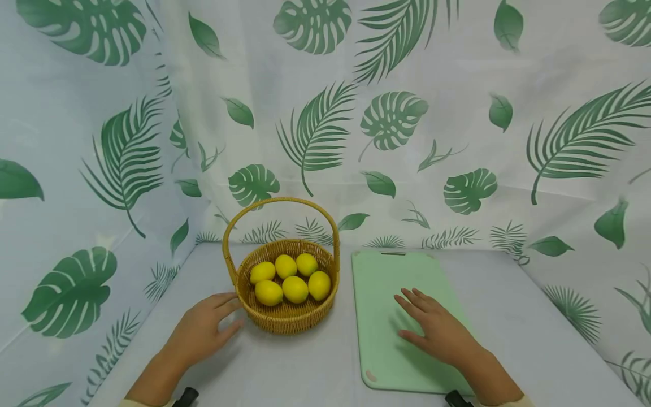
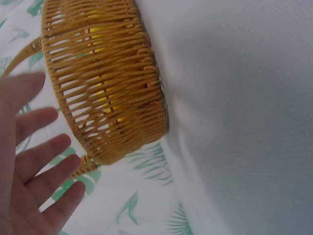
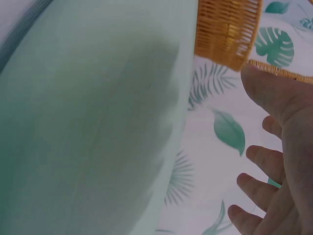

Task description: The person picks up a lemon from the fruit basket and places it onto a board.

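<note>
Hovering side by side over the counter (image 1: 295,373) — left hand (image 1: 205,328) and right hand (image 1: 437,328), both empty, fingers loosely extended. Right one is above the pale green board (image 1: 381,316). Wicker basket (image 1: 290,324) sits just beyond and to the right of the left hand, well left of the right hand — fingertips by its left side, can't tell if touching. Six yellow lemons (image 1: 295,289) inside. Leaf-print sheet (image 1: 254,141) behind.
</note>
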### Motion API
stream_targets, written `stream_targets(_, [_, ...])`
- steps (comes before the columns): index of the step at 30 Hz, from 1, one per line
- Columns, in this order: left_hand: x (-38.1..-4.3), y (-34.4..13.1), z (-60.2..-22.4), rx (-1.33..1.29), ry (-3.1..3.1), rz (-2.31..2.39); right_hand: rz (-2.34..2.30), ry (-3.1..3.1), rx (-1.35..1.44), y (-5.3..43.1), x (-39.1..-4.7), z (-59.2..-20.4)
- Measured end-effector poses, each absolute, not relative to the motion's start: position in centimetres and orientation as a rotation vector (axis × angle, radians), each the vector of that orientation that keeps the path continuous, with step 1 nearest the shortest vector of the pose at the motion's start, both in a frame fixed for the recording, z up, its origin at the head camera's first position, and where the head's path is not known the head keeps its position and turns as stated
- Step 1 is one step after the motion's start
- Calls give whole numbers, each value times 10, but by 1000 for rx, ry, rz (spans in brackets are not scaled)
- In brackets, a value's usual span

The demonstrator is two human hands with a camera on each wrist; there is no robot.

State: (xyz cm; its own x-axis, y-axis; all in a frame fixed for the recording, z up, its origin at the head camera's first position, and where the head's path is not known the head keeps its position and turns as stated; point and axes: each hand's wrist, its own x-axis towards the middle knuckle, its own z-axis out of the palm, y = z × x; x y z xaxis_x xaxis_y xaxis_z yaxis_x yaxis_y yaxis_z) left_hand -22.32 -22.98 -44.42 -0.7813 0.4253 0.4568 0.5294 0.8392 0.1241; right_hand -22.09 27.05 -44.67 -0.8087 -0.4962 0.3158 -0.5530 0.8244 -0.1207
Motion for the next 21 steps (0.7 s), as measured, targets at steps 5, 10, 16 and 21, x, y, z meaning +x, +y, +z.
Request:
stream_targets(5, [-228,-232,-450,-557,-2613,-511,308,-2708,855,253,-226,-440])
stream_targets(10, [-240,-232,-457,-478,-2699,-742,326,-2682,916,228,-234,-425])
stream_targets(16, [-246,-223,-469,-463,-2781,-926,338,-2681,939,200,-243,-412])
stream_targets(21, [-246,-216,-477,-407,-2594,-1295,387,-2720,933,182,-258,-407])
